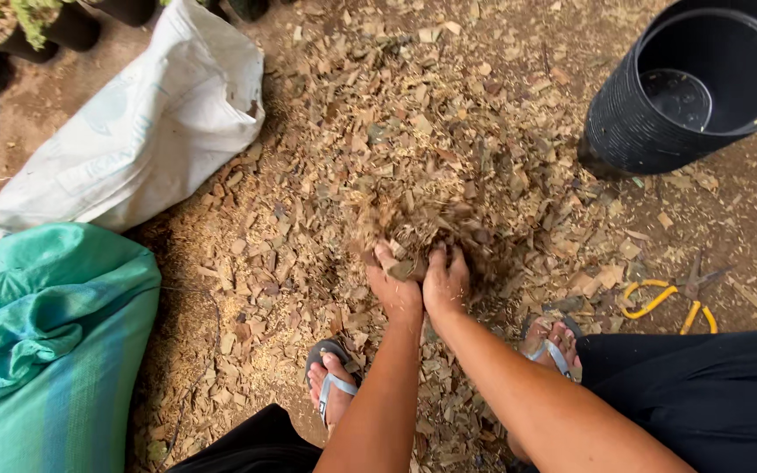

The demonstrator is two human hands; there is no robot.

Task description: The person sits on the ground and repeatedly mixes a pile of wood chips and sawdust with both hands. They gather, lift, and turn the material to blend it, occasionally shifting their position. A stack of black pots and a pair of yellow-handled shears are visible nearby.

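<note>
White sack (146, 123) slumped on the ground off to my upper left; a plump teal-green sack (45, 350) sits just below it.

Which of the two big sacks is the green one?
The green sack at bottom left, beside the left foot. The other sack, farther up, is white.

Soft, even daylight; I see no glare and only faint shadows under my arms. Flying chips (413, 223) above my hands (420, 285) are motion-blurred. Frame edges bend slightly.
</note>
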